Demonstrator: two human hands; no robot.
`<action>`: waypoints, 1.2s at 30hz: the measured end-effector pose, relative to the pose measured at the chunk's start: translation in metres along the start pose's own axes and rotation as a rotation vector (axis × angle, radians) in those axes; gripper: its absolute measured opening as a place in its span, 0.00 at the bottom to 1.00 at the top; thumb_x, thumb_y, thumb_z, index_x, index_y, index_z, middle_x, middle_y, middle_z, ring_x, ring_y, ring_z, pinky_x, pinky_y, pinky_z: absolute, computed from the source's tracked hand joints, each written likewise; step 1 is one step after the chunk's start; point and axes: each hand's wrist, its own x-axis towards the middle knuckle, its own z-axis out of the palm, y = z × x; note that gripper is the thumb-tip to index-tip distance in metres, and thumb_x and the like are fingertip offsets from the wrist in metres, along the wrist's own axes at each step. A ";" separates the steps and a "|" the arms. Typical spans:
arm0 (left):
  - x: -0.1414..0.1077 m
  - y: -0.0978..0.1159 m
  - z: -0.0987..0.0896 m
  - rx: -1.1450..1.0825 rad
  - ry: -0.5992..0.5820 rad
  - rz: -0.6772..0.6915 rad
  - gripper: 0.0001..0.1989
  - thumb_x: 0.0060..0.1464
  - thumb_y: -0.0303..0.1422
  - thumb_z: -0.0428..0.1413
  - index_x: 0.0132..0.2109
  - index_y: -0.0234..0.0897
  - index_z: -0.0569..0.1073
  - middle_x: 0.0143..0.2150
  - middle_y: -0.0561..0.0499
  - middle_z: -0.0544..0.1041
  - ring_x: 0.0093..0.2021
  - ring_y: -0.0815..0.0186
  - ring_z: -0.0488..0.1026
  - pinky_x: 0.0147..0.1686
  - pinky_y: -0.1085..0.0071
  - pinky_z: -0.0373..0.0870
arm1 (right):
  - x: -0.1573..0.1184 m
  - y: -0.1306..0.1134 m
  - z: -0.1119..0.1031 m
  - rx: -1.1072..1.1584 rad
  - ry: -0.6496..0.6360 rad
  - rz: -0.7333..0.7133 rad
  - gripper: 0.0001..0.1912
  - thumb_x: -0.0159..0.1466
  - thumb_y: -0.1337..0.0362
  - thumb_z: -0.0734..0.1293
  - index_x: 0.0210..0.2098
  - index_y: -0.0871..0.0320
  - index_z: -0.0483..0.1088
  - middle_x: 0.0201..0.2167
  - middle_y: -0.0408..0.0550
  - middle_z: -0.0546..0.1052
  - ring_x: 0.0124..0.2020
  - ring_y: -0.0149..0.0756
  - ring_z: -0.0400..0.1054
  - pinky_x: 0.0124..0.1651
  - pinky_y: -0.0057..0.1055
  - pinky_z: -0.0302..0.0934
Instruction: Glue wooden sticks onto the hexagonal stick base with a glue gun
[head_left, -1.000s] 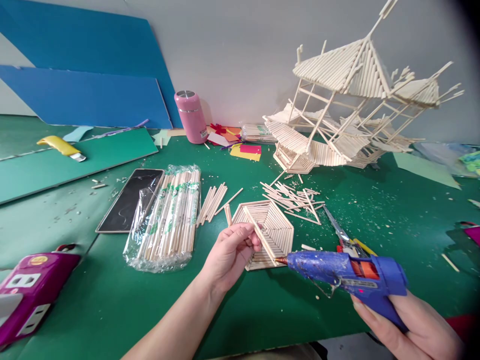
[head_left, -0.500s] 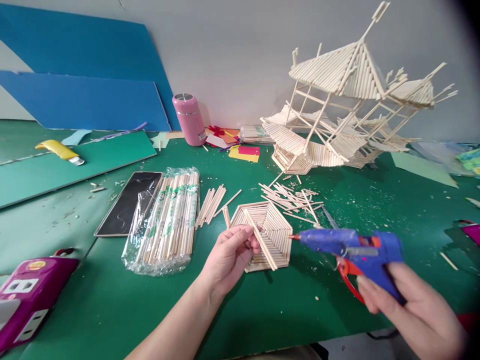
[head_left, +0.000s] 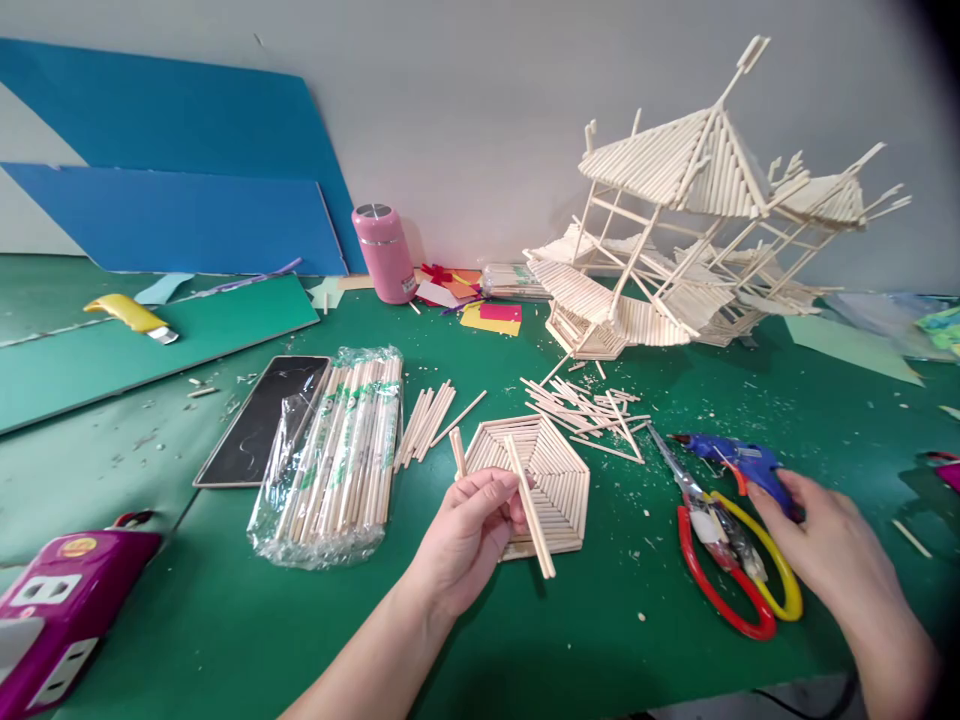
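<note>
My left hand (head_left: 480, 530) pinches a pair of thin wooden sticks (head_left: 531, 508) lying side by side, held slantwise. Beneath them is a many-sided panel (head_left: 564, 490) built from rings of sticks, partly covered by my hand. A short upright stick piece (head_left: 457, 452) stands at the panel's left edge. Over on the right, my right hand (head_left: 825, 530) has its fingers around the handle of a blue hot glue gun (head_left: 739, 458), low at the table with its nozzle pointing left. Just left of that hand lie scissors (head_left: 724, 560) with red and yellow handles.
Loose sticks (head_left: 589, 408) lie behind the panel. Bagged sticks (head_left: 337, 460) rest partly on a dark phone-like slab (head_left: 262, 425). A stick-built pavilion model (head_left: 675, 240) stands at the back right, a pink flask (head_left: 385, 255) at the back. A yellow cutter (head_left: 129, 312) and purple power strip (head_left: 71, 600) are left.
My right hand has carried the glue gun right and back, away from the panel and down to the table. The scissors now show fully. My left hand keeps the sticks almost in place.
</note>
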 end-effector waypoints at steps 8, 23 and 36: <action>0.000 -0.002 -0.001 0.000 0.002 -0.008 0.09 0.45 0.28 0.59 0.22 0.29 0.71 0.17 0.52 0.69 0.20 0.75 0.64 0.24 0.78 0.60 | 0.042 -0.160 0.018 0.293 -0.175 -0.617 0.09 0.63 0.64 0.59 0.41 0.58 0.67 0.37 0.48 0.74 0.38 0.34 0.68 0.41 0.30 0.62; 0.002 -0.007 -0.003 -0.016 -0.025 0.007 0.10 0.43 0.31 0.61 0.21 0.30 0.71 0.17 0.53 0.67 0.20 0.73 0.63 0.24 0.75 0.59 | 0.091 -0.297 0.071 -0.076 -0.558 -1.412 0.08 0.55 0.78 0.62 0.27 0.61 0.70 0.26 0.48 0.75 0.28 0.36 0.69 0.27 0.29 0.55; -0.001 -0.008 0.000 0.102 -0.001 0.113 0.07 0.46 0.31 0.60 0.25 0.31 0.73 0.20 0.53 0.69 0.23 0.73 0.64 0.27 0.76 0.61 | 0.069 -0.216 -0.004 0.603 -0.517 -0.657 0.11 0.65 0.64 0.55 0.41 0.60 0.67 0.30 0.45 0.71 0.25 0.27 0.64 0.26 0.25 0.60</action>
